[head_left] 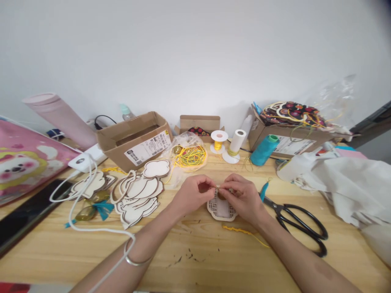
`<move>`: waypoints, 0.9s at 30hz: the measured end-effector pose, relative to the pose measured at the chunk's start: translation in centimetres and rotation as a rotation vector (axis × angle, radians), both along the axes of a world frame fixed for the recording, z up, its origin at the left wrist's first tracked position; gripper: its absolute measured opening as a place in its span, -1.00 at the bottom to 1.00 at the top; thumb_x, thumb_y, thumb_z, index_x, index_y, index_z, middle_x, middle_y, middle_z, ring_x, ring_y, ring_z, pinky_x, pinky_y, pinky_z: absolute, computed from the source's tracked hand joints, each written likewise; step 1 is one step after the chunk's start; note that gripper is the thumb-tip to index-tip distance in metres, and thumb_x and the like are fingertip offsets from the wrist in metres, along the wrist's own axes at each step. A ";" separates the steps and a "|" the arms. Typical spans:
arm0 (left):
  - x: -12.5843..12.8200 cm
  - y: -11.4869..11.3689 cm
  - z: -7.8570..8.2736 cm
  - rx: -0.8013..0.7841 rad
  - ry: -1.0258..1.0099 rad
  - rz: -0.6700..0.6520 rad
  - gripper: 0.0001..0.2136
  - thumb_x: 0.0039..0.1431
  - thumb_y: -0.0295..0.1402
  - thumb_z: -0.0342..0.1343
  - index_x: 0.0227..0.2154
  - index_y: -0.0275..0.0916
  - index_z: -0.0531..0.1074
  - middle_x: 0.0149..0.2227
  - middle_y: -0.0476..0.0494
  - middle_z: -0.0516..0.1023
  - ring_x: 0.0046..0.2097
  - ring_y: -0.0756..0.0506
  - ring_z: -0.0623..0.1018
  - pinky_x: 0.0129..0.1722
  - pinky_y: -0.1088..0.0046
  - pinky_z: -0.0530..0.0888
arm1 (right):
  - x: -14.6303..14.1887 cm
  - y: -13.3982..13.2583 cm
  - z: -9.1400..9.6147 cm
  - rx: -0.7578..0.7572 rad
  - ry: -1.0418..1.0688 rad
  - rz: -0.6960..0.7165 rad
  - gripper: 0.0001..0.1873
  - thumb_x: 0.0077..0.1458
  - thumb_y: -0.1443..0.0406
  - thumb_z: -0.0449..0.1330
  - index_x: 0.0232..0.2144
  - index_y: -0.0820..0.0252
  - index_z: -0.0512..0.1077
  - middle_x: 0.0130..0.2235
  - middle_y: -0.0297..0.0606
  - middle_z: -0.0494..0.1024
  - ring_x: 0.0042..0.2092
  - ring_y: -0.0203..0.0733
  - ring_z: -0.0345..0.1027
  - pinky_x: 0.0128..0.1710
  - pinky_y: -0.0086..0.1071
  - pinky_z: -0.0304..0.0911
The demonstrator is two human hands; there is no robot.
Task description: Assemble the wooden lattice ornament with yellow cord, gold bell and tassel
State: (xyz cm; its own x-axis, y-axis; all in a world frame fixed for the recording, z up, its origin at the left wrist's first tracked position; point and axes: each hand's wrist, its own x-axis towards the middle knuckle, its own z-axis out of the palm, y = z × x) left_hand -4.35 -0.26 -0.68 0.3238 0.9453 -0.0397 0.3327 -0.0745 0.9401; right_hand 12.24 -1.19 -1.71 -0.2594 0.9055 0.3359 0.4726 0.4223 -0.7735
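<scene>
At the centre of the table, my left hand (195,190) and my right hand (242,194) meet, thumbs and forefingers pinched together. Between their fingertips is something thin and small that I cannot make out. It is at the top edge of a pale wooden lattice ornament (222,212), whose upper part the fingers partly hide. A short yellow braided cord (236,229) lies just below the ornament, its loose tail running under my right forearm. Black-handled scissors (301,224) rest to the right of my right hand, beside a small teal tassel (264,190).
Cloud-shaped wooden pieces (140,195) are piled on the left, near a white cable (100,228) that crosses my left forearm. Behind stand an open cardboard box (137,142), tangled yellow cord (191,156), a yellow spool (218,143) and a teal thread cone (264,150). White cloth (345,183) lies right.
</scene>
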 end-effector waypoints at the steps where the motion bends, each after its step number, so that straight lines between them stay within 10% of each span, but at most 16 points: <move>1: 0.0 0.0 0.0 -0.001 0.016 0.007 -0.92 -0.12 -0.43 0.05 -0.50 -0.30 0.40 -0.50 -0.03 0.46 -0.45 0.02 0.41 -0.44 0.53 0.35 | -0.1 0.0 0.1 0.007 -0.002 0.000 -0.86 -0.03 0.37 0.12 -0.51 0.19 0.49 -0.48 -0.29 0.38 -0.41 -0.29 0.28 -0.46 -0.45 0.19; 27: -0.3 0.1 0.3 -0.088 0.047 -0.028 -0.92 -0.18 -0.49 0.03 -0.52 -0.31 0.37 -0.54 0.00 0.42 -0.48 0.04 0.39 -0.46 0.54 0.33 | -0.2 -0.3 -0.1 0.051 0.005 0.007 -0.85 -0.03 0.39 0.12 -0.53 0.20 0.48 -0.49 -0.29 0.37 -0.48 -0.34 0.25 -0.55 -0.49 0.15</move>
